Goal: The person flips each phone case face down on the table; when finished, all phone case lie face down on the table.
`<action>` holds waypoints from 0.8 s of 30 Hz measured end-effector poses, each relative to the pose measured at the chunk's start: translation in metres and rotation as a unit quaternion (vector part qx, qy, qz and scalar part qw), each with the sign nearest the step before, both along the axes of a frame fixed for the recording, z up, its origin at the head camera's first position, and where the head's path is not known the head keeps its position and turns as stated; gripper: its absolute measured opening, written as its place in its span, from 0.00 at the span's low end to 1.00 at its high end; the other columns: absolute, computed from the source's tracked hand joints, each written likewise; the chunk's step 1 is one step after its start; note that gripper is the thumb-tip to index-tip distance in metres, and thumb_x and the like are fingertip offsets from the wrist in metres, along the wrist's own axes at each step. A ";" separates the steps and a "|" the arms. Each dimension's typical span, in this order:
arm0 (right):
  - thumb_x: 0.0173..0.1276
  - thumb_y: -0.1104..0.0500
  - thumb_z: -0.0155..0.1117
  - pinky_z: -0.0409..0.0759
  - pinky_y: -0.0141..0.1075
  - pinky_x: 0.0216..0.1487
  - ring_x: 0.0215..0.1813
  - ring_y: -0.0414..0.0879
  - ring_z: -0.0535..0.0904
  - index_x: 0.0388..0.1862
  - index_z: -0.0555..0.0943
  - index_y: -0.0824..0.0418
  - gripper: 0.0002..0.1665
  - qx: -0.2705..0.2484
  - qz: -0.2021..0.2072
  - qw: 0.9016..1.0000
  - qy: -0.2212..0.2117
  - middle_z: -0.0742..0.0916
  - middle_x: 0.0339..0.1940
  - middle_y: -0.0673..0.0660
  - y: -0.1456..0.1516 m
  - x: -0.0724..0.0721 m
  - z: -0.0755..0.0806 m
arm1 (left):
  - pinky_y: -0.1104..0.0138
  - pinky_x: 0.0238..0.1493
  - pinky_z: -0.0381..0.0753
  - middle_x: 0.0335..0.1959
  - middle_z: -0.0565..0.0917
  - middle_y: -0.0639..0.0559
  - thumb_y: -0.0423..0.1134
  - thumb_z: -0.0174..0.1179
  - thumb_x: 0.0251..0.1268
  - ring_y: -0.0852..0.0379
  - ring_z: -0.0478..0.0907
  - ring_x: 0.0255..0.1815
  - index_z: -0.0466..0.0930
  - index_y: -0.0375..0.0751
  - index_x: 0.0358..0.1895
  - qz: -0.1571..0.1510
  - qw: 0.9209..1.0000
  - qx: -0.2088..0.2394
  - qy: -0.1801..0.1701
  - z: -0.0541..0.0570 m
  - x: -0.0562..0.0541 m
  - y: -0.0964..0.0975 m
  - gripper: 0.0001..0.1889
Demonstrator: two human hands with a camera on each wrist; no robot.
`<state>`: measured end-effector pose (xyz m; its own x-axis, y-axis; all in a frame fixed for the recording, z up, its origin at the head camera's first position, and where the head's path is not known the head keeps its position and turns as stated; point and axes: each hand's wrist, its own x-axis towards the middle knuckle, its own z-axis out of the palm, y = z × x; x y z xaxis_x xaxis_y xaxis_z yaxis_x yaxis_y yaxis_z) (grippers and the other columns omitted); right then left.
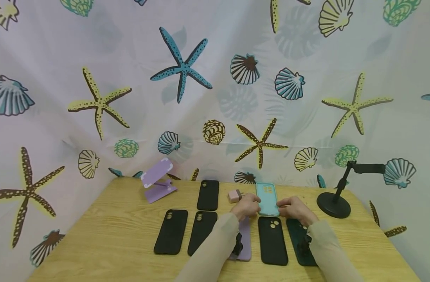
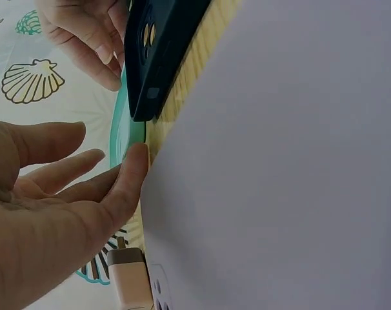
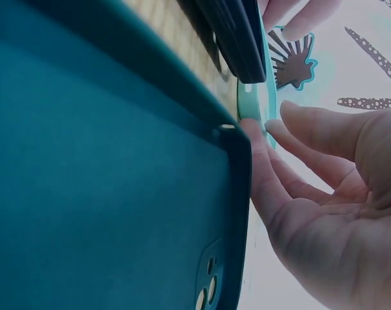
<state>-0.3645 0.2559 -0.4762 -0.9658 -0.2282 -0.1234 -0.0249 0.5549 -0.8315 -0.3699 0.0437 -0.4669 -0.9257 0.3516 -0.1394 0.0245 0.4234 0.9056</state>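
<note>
A turquoise phone case lies on the wooden table, its camera cutouts toward the wall. My left hand is at its left side and my right hand at its right side. Fingertips of the left hand touch the case's edge in the left wrist view, the thumb standing apart from it. In the right wrist view, the right fingertips likewise meet the turquoise edge, with the thumb raised off it. Just in front lie a purple case, a black case and a dark green case, partly under my forearms.
Three more black cases lie to the left, one of them a black case farther back. A pink charger sits beside my left hand. At back left stands a purple folding stand; a black stand is at right. Patterned cloth hangs behind.
</note>
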 end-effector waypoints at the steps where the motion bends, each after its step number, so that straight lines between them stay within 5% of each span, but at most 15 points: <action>1: 0.72 0.66 0.56 0.84 0.47 0.50 0.53 0.59 0.83 0.62 0.74 0.76 0.22 0.001 0.000 1.000 0.001 0.78 0.60 0.75 0.000 0.000 0.000 | 0.58 0.48 0.83 0.65 0.73 0.35 0.24 0.51 0.68 0.47 0.80 0.53 0.73 0.28 0.64 0.003 1.000 0.004 -0.004 0.000 0.000 0.000 0.21; 10: 0.73 0.65 0.56 0.84 0.46 0.51 0.54 0.59 0.83 0.62 0.75 0.73 0.22 -0.007 -0.011 1.000 -0.005 0.78 0.62 0.74 0.003 -0.002 -0.002 | 0.61 0.44 0.84 0.58 0.78 0.37 0.24 0.58 0.64 0.51 0.82 0.43 0.75 0.27 0.61 0.073 0.995 0.062 -0.014 -0.006 -0.004 0.003 0.21; 24: 0.74 0.63 0.57 0.85 0.43 0.49 0.52 0.54 0.85 0.62 0.75 0.75 0.22 -0.037 -0.017 0.999 -0.035 0.83 0.56 0.70 -0.007 -0.005 0.002 | 0.63 0.40 0.84 0.45 0.80 0.42 0.27 0.62 0.63 0.55 0.79 0.33 0.77 0.27 0.56 0.161 0.973 0.157 -0.040 -0.009 -0.004 0.008 0.18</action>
<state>-0.3700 0.2486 -0.4745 -0.9628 -0.2063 -0.1747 0.0525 0.4914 -0.8694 -0.3741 0.0516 -0.4762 -0.9858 0.0809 -0.1470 -0.1389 0.0986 0.9854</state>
